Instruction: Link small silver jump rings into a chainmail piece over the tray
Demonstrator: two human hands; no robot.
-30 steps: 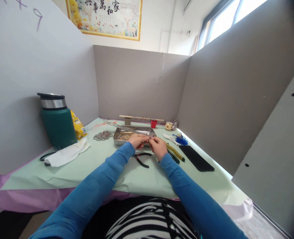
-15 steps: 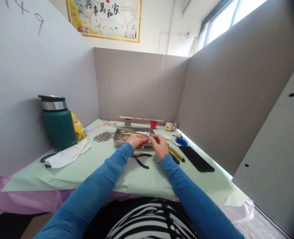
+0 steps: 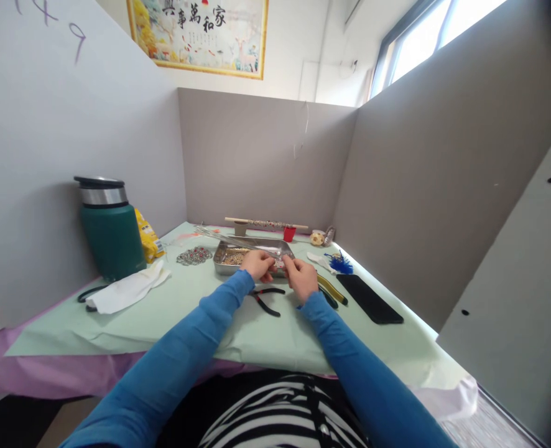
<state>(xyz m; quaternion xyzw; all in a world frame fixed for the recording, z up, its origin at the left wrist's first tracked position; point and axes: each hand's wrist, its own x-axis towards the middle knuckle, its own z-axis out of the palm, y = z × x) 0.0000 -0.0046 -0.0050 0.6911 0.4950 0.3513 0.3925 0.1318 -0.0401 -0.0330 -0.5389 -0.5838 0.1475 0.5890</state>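
Note:
My left hand (image 3: 257, 266) is closed on a bundle of thin wires (image 3: 229, 238), which slants up and left over the metal tray (image 3: 220, 269). Close beside it, my right hand (image 3: 302, 278) is pinched near the wires' right end; what its fingertips hold is too small to make out. Small golden beads (image 3: 235, 257) lie in the tray's left part. Black-handled pliers (image 3: 267, 302) rest on the green cloth just below my hands. Yellow-handled pliers (image 3: 332, 290) and a dark green-handled tool (image 3: 328, 297) lie beside my right hand, partly hidden by it.
On the left stand a green bottle (image 3: 112, 236), a white cloth (image 3: 129, 289) and a yellow packet (image 3: 148, 238). A heap of rings (image 3: 194, 256) lies left of the tray. A beaded stick (image 3: 266, 223) spans a red cup (image 3: 289, 234) and another cup. A black phone-like slab (image 3: 369, 298) lies right.
The camera view has shifted slightly. Both hands stay close together over the tray's front edge, with only small finger movements.

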